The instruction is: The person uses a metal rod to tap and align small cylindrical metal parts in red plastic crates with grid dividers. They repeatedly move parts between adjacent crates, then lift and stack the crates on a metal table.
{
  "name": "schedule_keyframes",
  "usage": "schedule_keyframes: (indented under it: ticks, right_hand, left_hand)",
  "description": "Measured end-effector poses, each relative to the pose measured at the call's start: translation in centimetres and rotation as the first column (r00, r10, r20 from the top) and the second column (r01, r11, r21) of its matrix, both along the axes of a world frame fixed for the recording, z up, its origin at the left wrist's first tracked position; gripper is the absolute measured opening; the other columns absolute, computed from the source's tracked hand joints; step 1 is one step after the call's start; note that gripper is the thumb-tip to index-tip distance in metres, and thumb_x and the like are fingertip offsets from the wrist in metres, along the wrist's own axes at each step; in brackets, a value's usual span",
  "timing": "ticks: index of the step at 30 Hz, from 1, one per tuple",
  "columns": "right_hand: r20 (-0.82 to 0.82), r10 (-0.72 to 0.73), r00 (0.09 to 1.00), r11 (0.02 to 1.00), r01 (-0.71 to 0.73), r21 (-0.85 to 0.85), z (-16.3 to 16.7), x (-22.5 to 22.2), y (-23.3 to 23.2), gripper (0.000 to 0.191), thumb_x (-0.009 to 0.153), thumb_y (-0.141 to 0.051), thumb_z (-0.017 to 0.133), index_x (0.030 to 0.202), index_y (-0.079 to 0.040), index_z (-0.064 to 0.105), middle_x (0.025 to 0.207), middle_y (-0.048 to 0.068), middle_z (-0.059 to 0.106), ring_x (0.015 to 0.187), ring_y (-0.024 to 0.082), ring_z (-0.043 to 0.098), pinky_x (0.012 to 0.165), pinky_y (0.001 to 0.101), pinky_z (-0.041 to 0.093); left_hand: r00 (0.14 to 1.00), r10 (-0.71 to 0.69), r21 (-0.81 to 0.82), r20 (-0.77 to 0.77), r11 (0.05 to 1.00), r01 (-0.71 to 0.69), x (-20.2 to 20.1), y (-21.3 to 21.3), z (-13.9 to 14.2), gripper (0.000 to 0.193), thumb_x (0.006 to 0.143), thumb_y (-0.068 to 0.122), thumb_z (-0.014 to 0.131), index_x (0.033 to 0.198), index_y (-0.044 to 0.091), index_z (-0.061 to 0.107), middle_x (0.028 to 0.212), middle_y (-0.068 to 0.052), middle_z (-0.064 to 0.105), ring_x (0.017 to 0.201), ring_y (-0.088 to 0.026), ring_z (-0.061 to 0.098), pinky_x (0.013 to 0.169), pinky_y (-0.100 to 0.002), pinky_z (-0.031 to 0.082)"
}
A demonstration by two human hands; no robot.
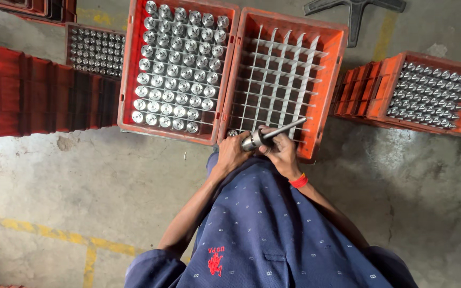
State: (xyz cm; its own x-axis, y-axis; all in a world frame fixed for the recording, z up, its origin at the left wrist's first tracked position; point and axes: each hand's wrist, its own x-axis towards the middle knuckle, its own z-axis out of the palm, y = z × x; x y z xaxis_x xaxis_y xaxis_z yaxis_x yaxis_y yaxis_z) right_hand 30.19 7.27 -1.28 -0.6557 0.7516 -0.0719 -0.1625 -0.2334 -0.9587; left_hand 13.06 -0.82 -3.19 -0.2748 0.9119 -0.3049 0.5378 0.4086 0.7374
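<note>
My left hand (pixel 232 153) and my right hand (pixel 281 153) together hold one metal shaft part (pixel 271 134), a thick cylinder with a thin rod pointing up right. The left hand grips the thick end and the right hand, with a red wristband, wraps the middle. Both hands hover over the near edge of an orange crate (pixel 333 80) with a white wire grid whose cells look mostly empty. One metal part (pixel 232 132) sits in its near left corner. Just left of it stands an orange crate (pixel 129 69) filled with several rows of upright shiny metal parts.
Another orange crate of metal parts (pixel 430 93) lies to the right on the concrete floor. Stacked orange crates (pixel 38 96) stand on the left, with a further tray of parts (pixel 94 50) behind. A black metal base (pixel 354 9) lies at the top. A yellow floor line (pixel 54 234) runs lower left.
</note>
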Motion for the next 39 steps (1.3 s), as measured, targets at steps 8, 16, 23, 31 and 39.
schedule_keyframes:
  ticks: [8, 16, 23, 31, 39]
  right_hand:
    - [0.142, 0.056, 0.988, 0.965, -0.018, -0.260, -4.0, 2.2, 1.0, 0.048, 0.085, -0.016, 0.083, 0.126, 0.000, 0.063, 0.124, 0.012, 0.069, 0.113, 0.019, 0.066, 0.097, 0.0323, 0.055]
    - [0.196, -0.275, 0.941, 0.927, 0.314, -0.205, -5.9, 3.0, 3.2, 0.038, 0.090, -0.015, 0.081, 0.121, 0.001, 0.066, 0.112, 0.005, 0.071, 0.102, 0.012, 0.064, 0.092, 0.0274, 0.049]
    - [0.220, -0.278, 0.935, 0.920, 0.325, -0.221, -6.7, 2.7, 0.8, 0.038, 0.089, -0.011, 0.080, 0.121, 0.002, 0.065, 0.113, 0.003, 0.068, 0.103, 0.012, 0.060, 0.091, 0.0284, 0.046]
    - [0.257, -0.258, 0.931, 0.918, 0.319, -0.235, -5.6, 2.0, -0.8, 0.038, 0.090, -0.013, 0.079, 0.122, 0.001, 0.064, 0.113, 0.006, 0.070, 0.105, 0.013, 0.063, 0.095, 0.0281, 0.048]
    - [0.239, -0.222, 0.945, 0.942, 0.271, -0.200, -5.0, 1.1, -1.3, 0.038, 0.089, -0.010, 0.079, 0.121, 0.002, 0.065, 0.113, 0.005, 0.070, 0.105, 0.013, 0.063, 0.093, 0.0282, 0.049]
  left_hand:
    - [0.922, -0.128, -0.083, 0.365, 0.982, 0.170, -1.1, -1.1, 0.5, 0.051, 0.078, 0.037, 0.084, 0.116, 0.007, 0.068, 0.097, -0.019, 0.077, 0.095, -0.034, 0.076, 0.083, -0.043, 0.057]
    - [0.886, -0.031, 0.265, -0.463, 0.949, 0.172, -3.6, -1.1, -1.1, 0.059, 0.084, 0.004, 0.059, 0.143, 0.006, 0.057, 0.143, -0.024, 0.055, 0.124, -0.046, 0.058, 0.095, -0.045, 0.054]
    - [0.985, -0.037, 0.144, -0.168, 0.988, 0.061, -4.3, -1.8, -2.4, 0.058, 0.086, -0.011, 0.050, 0.138, 0.013, 0.060, 0.139, -0.015, 0.061, 0.116, -0.039, 0.063, 0.093, -0.046, 0.055]
    - [0.778, 0.315, 0.281, -0.544, 0.942, -0.185, -12.1, 0.7, -3.6, 0.061, 0.069, 0.024, 0.083, 0.125, 0.005, 0.069, 0.137, -0.030, 0.049, 0.125, -0.049, 0.043, 0.095, -0.057, 0.041]
    - [0.882, 0.127, 0.273, -0.453, 0.962, 0.002, -14.4, 2.3, -1.8, 0.052, 0.074, 0.027, 0.091, 0.114, 0.004, 0.069, 0.131, -0.028, 0.050, 0.133, -0.044, 0.039, 0.108, -0.057, 0.034]
